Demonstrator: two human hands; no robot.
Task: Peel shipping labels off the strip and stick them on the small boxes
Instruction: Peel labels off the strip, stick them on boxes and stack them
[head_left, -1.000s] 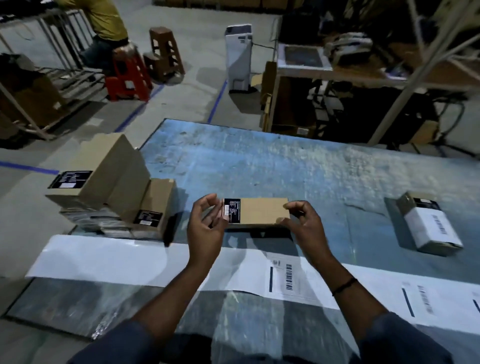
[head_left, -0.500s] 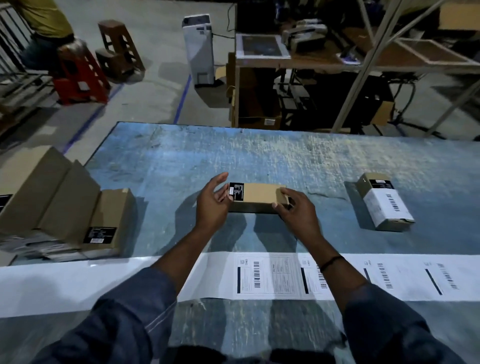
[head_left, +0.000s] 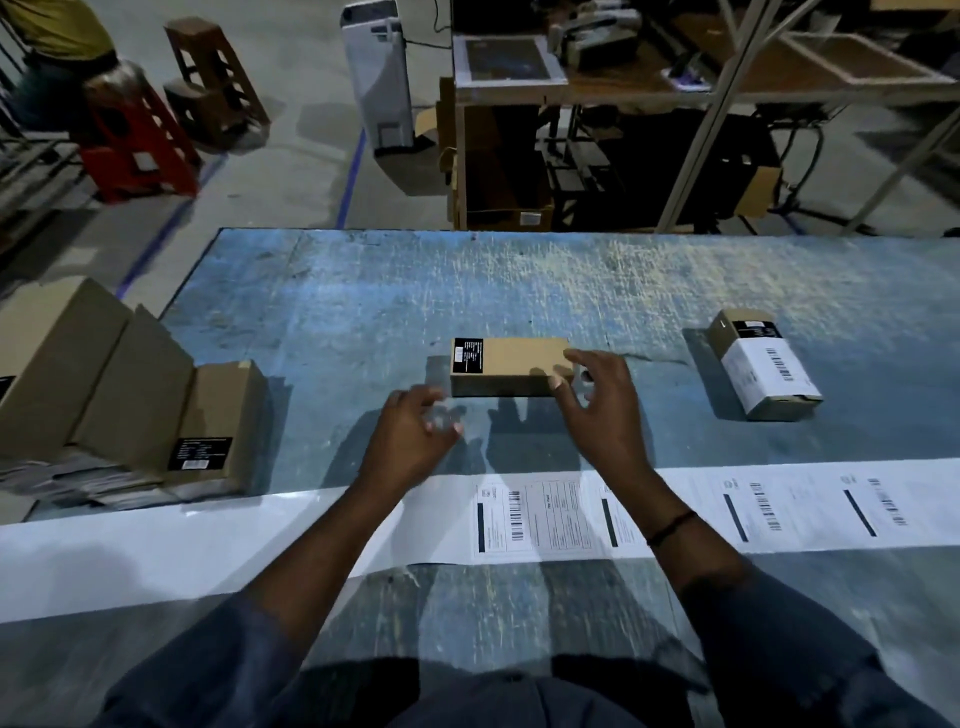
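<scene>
Palms down; left hand (head_left: 410, 441) curled near box (head_left: 511, 364), right hand (head_left: 602, 410) over its end.

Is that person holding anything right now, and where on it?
Left hand holds nothing. Right hand is spread at the right end of the brown box lying on the table; blur hides whether it grips.

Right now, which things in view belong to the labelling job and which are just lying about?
Job:
label strip along the near edge
centre box, no white label showing
right box, already wearing a white label
brown boxes at left

Lying about:
red stool
wooden stool
white floor unit
grey printer-like device at the back
</scene>
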